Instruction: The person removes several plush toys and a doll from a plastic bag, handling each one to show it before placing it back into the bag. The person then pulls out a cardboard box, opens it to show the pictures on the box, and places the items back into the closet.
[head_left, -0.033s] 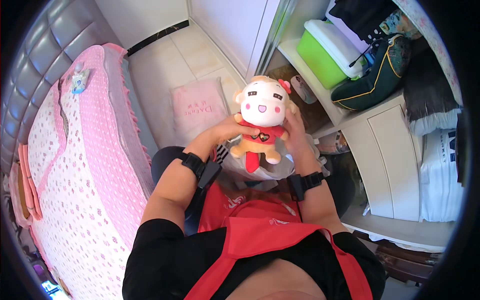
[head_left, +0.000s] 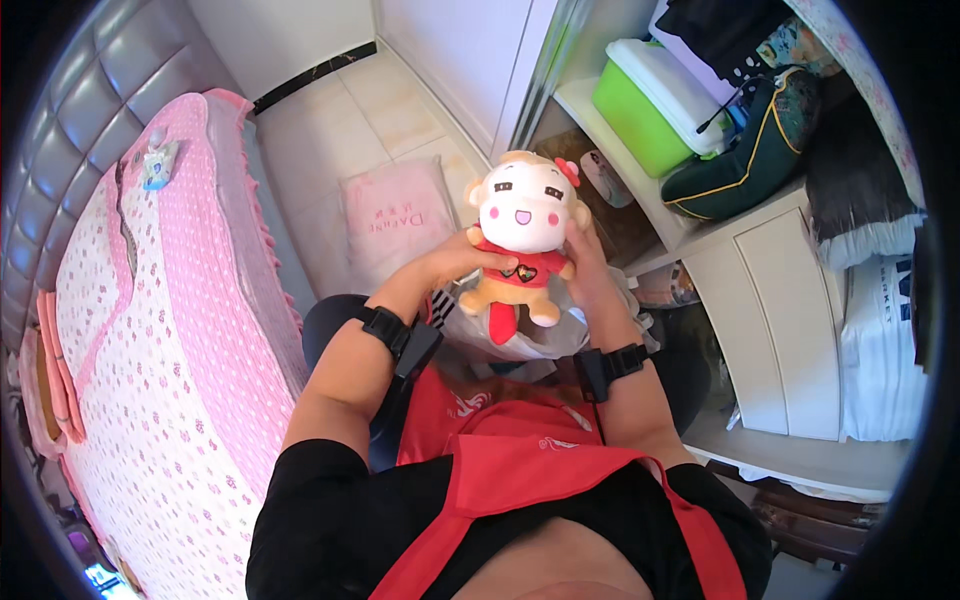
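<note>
A plush monkey (head_left: 522, 215) with a white face, pink cheeks, a red flower on its head and a red shirt faces up in front of me. My left hand (head_left: 462, 258) grips its side, the thumb pressed on the shirt and the other fingers hidden behind the toy. Against its opposite side rests my right hand (head_left: 590, 262), curled around the edge near the head, with its fingertips partly hidden. Beneath the toy lies a translucent plastic bag (head_left: 570, 340), close to my lap.
On the tiled floor beyond my left hand is a pink packaged bag (head_left: 395, 215). A bed (head_left: 215, 330) with a pink patterned cover runs along the left. At the right, shelves hold a green box with a white lid (head_left: 655, 105) and a dark green cushion-like item (head_left: 745, 160), above cream drawers (head_left: 765, 335).
</note>
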